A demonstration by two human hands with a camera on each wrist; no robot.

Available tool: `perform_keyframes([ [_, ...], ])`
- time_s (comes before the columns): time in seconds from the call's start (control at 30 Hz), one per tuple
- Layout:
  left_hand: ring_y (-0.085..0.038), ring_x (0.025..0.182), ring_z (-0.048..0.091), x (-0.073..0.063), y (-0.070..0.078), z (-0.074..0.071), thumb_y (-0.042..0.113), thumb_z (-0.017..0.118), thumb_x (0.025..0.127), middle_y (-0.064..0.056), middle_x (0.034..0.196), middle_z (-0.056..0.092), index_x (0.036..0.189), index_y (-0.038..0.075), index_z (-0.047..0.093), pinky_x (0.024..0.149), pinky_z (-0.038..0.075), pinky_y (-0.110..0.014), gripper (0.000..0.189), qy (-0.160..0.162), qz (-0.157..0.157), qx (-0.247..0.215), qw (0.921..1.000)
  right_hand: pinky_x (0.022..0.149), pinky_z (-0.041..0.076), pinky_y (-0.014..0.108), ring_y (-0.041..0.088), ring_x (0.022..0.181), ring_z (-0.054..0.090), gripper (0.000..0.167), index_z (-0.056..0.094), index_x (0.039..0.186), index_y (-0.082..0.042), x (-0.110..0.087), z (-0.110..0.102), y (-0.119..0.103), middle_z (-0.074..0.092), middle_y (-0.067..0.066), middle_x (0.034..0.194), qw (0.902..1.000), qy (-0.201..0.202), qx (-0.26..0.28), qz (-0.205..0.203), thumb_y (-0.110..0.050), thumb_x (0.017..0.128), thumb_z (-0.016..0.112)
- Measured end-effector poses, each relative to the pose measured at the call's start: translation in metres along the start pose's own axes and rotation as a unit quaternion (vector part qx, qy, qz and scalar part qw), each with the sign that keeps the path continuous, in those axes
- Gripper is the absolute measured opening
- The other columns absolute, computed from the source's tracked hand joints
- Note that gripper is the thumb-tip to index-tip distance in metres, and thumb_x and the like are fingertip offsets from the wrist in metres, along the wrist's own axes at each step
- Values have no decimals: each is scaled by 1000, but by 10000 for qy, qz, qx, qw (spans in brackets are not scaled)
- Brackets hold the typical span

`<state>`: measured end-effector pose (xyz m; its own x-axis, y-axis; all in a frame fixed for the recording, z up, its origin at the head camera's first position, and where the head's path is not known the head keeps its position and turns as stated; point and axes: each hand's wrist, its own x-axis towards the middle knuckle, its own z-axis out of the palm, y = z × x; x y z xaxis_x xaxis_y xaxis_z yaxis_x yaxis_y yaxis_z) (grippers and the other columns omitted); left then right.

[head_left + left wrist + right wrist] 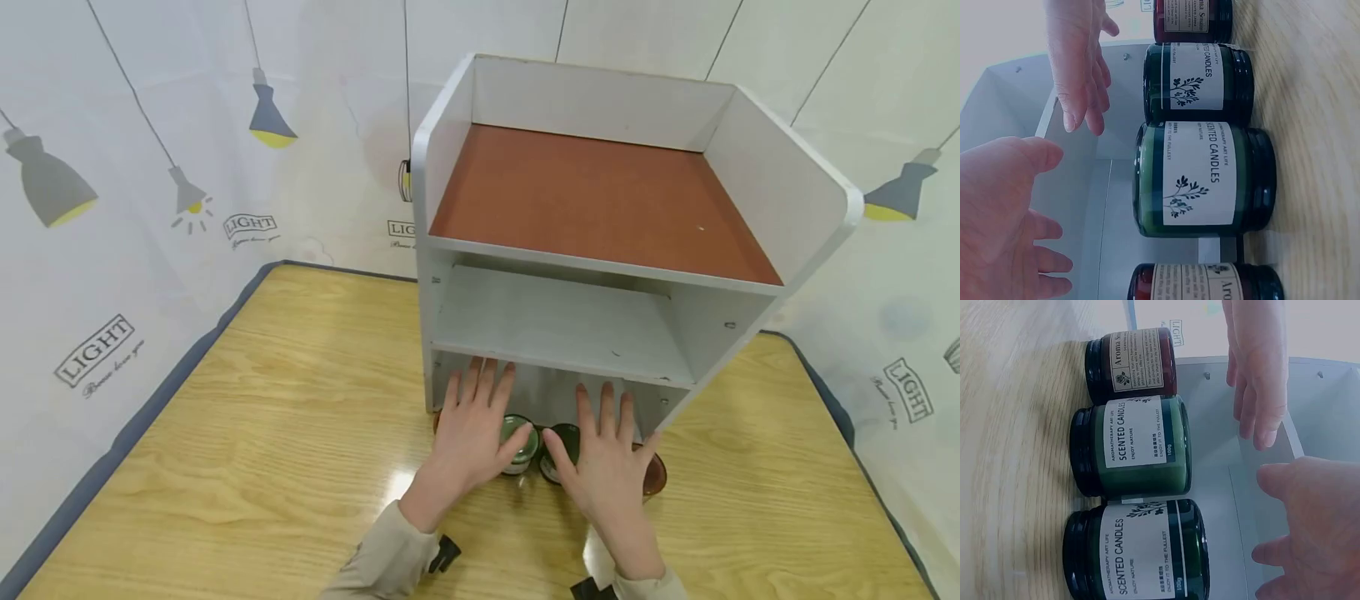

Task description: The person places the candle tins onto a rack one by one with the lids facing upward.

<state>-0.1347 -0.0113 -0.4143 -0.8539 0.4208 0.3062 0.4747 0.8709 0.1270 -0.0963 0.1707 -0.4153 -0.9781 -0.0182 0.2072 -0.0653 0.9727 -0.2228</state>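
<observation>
Four candle jars stand in a row on the table before the shelf unit, turned over onto their black lids. The two in the middle are green scented candles, a lighter one (pixel 1200 181) and a darker one (pixel 1141 553). At the left end is a red candle jar (pixel 1138 362), and another red candle jar (pixel 655 473) is at the right end. My left hand (pixel 472 433) is spread flat above the left pair, fingers pointing at the shelf. Above the right pair, my right hand (pixel 607 475) is likewise spread. Both hold nothing.
A white shelf unit (pixel 562 321) with a brown-red top panel (pixel 600 200) rises right behind the jars. The wood-grain table (pixel 300 375) reaches out on both sides to a dark blue edge. A lamp-printed white cloth (pixel 322 125) hangs behind.
</observation>
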Motion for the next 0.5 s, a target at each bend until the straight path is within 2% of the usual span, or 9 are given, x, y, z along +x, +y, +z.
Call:
perform_keyframes([
  [0.2, -32, 140, 17, -1, -1, -2, 53, 43, 94, -16, 151, 23, 148, 9, 26, 108, 20, -53, 71, 33, 48, -64, 10000, 90, 10, 80, 48, 136, 12, 74, 29, 147, -9, -1, -2, -1, 21, 26, 149, 10000, 61, 0, -26, -57, 93, 44],
  [0.37, -32, 140, 16, -9, -5, -11, 51, 46, 94, -18, 151, 23, 147, 8, 27, 109, 19, -54, 71, 112, 253, -260, 9993, 90, 11, 80, 47, 136, 12, 73, 29, 147, -10, -4, -6, -1, 20, 25, 150, 9999, 106, -2, -13, -57, 93, 43],
  [0.5, -32, 135, 29, -14, -10, -24, 47, 50, 93, -18, 145, 36, 142, 6, 38, 107, 24, -54, 66, 429, 544, -503, 9963, 91, 14, 79, 47, 135, 15, 71, 30, 146, -10, -8, -11, 0, 20, 25, 150, 9998, 211, 49, -22, -56, 93, 43],
])
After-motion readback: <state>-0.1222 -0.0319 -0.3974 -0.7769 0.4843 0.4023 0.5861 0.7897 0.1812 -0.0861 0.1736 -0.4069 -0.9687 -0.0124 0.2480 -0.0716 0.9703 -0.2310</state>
